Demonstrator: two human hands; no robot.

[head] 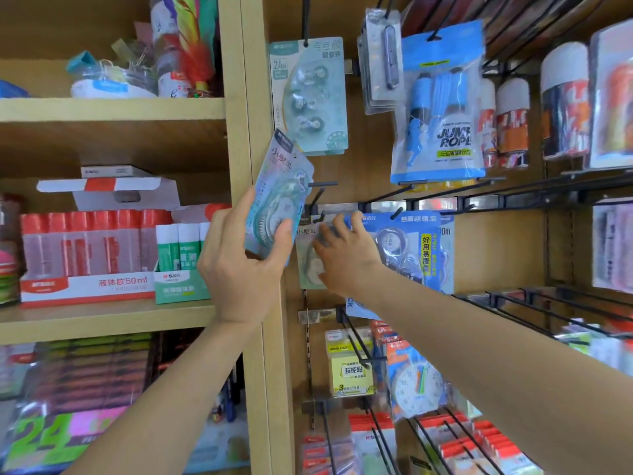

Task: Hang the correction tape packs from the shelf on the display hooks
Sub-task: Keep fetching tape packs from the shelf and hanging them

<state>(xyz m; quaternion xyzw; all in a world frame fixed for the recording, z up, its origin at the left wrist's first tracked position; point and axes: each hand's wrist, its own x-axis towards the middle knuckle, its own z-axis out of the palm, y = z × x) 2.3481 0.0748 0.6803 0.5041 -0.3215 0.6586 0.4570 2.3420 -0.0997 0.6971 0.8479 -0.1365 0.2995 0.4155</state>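
Observation:
My left hand (246, 258) grips a pale blue correction tape pack (279, 197), tilted, just left of the hook board. My right hand (346, 255) presses on another correction tape pack (310, 265) that hangs on a black display hook (320, 219); my fingers cover most of it. A short bare hook (323, 184) sticks out just right of the pack in my left hand. A green three-piece correction tape pack (308, 94) hangs above. A blue correction tape pack (407, 248) hangs right of my right hand.
A blue jump rope bag (440, 108) hangs at upper right. Glue boxes (89, 255) sit on the wooden shelf (102, 320) to the left. Sticky notes (351, 368) and a clock toy (416, 382) hang below. Long black wire hooks (548, 303) jut out on the right.

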